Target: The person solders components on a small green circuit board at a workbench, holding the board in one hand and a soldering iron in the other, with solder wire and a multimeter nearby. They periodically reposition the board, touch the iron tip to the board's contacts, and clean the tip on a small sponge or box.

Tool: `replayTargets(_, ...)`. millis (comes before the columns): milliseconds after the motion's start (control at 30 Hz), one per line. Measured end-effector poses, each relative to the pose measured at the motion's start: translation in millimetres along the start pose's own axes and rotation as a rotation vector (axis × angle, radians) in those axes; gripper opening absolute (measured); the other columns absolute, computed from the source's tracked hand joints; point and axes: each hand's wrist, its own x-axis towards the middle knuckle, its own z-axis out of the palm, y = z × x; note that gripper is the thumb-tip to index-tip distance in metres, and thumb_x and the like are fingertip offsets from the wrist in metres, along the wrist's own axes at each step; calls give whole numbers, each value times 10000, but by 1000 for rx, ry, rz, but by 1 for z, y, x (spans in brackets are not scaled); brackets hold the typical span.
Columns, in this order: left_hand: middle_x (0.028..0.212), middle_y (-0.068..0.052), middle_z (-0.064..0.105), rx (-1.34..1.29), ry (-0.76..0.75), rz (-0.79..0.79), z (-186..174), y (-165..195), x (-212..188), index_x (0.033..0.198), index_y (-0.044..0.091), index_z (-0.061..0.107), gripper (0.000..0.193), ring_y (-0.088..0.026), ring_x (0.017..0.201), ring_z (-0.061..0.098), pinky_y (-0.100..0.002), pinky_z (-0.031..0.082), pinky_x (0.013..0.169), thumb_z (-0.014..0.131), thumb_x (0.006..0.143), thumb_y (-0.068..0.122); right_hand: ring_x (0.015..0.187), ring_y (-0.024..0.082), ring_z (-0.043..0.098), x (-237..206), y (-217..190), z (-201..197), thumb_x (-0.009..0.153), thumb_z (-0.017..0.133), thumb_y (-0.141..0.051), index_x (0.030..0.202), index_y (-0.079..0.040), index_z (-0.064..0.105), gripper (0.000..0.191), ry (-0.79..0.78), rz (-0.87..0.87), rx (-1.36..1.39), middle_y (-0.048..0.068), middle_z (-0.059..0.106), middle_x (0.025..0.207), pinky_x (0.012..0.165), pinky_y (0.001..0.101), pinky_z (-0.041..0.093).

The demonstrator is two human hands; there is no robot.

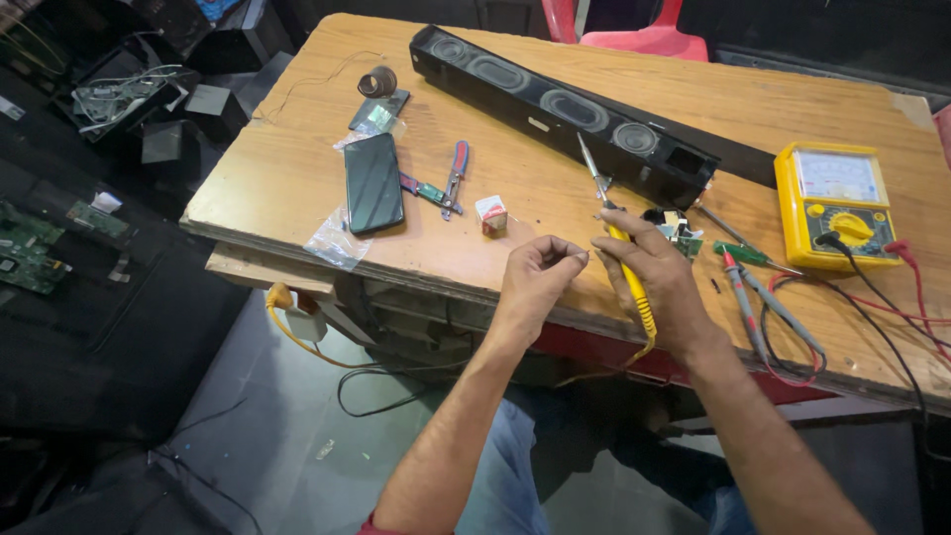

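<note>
Workbench (297,178) of worn wood stands over grey floor, circuit boards (35,248) lying far left. Right hand (654,282) grips a yellow soldering iron (626,260) near the black soundbar (555,104). Left hand (535,277) is pinched shut; whatever it holds is too small to discern. Multimeter (835,203) leads run off frame at right.

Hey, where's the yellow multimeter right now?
In the head view, the yellow multimeter sits at the far right of the wooden table, beyond the right hand, just right of the long black speaker bar, with its probes lying in front.
</note>
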Motion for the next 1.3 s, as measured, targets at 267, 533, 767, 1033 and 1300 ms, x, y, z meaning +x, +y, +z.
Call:
replayTargets(267,766,44,638,22,-6,-55,-1,3,0,917,25,706,87,-9,641,507,-157,377,548,714,907,111,1238,362,644,-1,0,-8,881,730,18,1164,-23,694,287,-106,-18,-26,185,624,1374,983,407,559)
replayTargets(533,738,39,643,62,-5,-93,0,7,1,899,40,707,110,-11,608,504,-156,369,522,732,904,147,1256,350,636,1,-4,-11,887,735,-11,1157,-35,693,274,-115,-19,-45,176,629,1375,997,421,551)
replayTargets(767,822,40,671,-8,-61,-44,-3,2,2,965,0,709,110,-2,714,556,-149,421,598,736,930,101,1260,371,625,1,-4,-13,884,727,-30,1130,-30,689,249,-152,-30,-87,182,625,1376,1022,443,532)
replayTargets(1033,802,4,668,261,-78,56,-4,-5,-2,983,-31,706,149,-28,723,566,-177,451,614,715,965,117,1241,378,622,1,-1,-15,890,721,-29,1095,-12,672,211,-193,-46,-93,194,613,1382,1017,457,519)
replayTargets(1300,841,-42,668,434,-10,278,-5,-8,-11,908,-9,672,84,-72,765,626,-208,507,669,728,903,53,1233,390,615,-4,0,-15,825,712,3,1118,5,678,294,-229,-61,-89,213,598,1400,1012,459,518)
